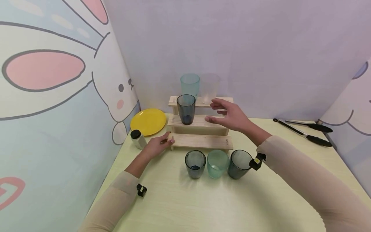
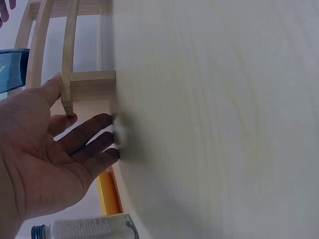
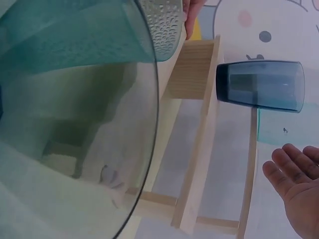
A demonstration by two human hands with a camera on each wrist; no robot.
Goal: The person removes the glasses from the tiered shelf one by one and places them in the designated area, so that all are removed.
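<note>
Thumb and index finger of the left hand (image 1: 156, 146) pinch the left end of the lowest board of a three-step wooden stand (image 1: 203, 140); the other three fingers spread loosely beyond that end, near the table (image 1: 174, 206). Fingers and thumb of the right hand (image 1: 232, 117) stand apart, gripping nothing, in front of the stand's right side. Left of that hand, a dark glass (image 1: 186, 109) stands upright on the middle step. On the top step behind it stand a teal glass (image 1: 189, 84) and, just to its right, a frosted clear glass (image 1: 210, 88). Below the stand, on the table, a row of three upright glasses runs dark (image 1: 195, 170), teal (image 1: 215, 166), dark (image 1: 238, 167). Beyond the left hand sit a black-capped bottle (image 1: 138, 141) and, farther back, a yellow plate (image 1: 148, 121). Well off to the right lie black-handled utensils (image 1: 318, 140), near the wall.
</note>
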